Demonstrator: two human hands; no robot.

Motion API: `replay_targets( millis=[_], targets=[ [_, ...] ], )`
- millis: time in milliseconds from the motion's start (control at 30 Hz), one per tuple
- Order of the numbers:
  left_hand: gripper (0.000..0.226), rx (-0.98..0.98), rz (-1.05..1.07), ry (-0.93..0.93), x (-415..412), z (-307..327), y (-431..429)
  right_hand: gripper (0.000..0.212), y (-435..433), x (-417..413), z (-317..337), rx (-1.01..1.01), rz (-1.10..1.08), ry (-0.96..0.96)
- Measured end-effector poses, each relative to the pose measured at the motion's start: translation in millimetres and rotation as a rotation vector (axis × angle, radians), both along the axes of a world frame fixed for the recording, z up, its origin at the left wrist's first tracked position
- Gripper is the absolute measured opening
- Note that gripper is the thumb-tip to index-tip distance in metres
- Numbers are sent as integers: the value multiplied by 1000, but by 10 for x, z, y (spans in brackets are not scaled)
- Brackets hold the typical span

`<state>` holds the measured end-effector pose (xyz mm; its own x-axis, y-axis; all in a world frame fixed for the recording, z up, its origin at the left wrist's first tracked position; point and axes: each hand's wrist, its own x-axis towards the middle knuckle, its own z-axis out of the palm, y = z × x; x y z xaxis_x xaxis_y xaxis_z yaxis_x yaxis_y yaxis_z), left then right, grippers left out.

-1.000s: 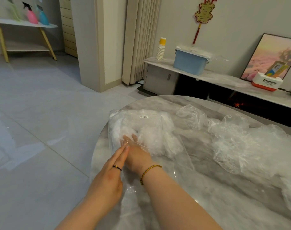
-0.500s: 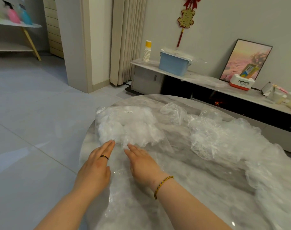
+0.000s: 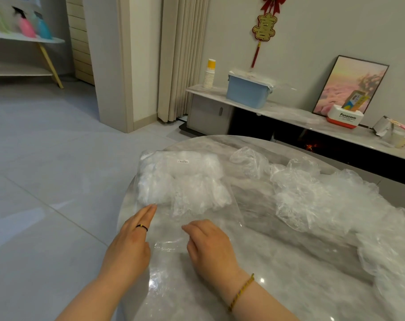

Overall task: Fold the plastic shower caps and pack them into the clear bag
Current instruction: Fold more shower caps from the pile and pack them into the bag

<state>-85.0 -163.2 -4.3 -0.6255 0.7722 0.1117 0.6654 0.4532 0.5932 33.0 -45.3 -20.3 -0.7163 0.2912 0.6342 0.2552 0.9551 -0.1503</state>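
Straight, pressed-together fingers of the left hand lie on the clear bag, and the right hand curls onto its flat mouth end (pinching or not, I cannot tell), likely steadying it on the bench so the folded shower caps stay inside, the loose shower caps heaped nearby.

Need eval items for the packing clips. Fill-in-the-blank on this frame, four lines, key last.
1. The left hand wears a black ___.
2. The right hand has a braided ___ at its wrist.
3. The loose shower caps lie to the ___ of the clear bag.
4. The white box on the sideboard reads ___.
Missing words: ring; bracelet; right; Panasonic.
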Motion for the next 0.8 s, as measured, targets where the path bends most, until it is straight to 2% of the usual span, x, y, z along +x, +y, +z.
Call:
replay_targets(
  millis=[200,333,400,567,667,800],
  targets=[
    [82,60,-26,-2,66,30,47,52,35,-21,-123,10,-204,-307],
    [88,111,-41,-59,69,46,27,75,72,-282,43,-97,-355,-436],
    [86,140,-62,-102,70,56,22,79,121,-373,155,-160,-401,-475],
    [87,174,-127,-163,70,43,42,48,268,-644,140,-411,-320,-766],
    [87,185,-144,-181,28,-10,39,35,323,-791,179,-422,-361,-841],
    [86,194,-146,-206,3,-23,49,29,476,-923,242,-373,-402,-879]
  ],
)
